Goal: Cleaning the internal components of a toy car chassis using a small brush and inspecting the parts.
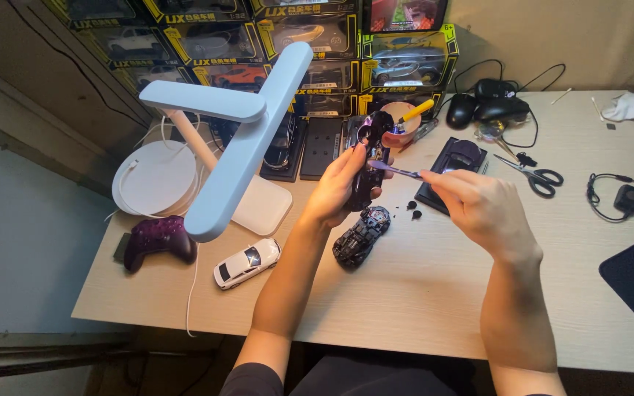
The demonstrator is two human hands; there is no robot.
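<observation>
toy-car boxes (332,51) | stacked at the desk's back edge | black with yellow trim, clear windows

Warm dim light, soft shadows, perhaps slightly blurred

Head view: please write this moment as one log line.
left hand: holds dark toy car body | right hand: holds thin tool against it | desk: white toy car

Car shell (367,158): glossy dark plastic. Lamp (236,132) beside it: smooth matt white plastic. Desk (420,293): pale matt wood.
</observation>
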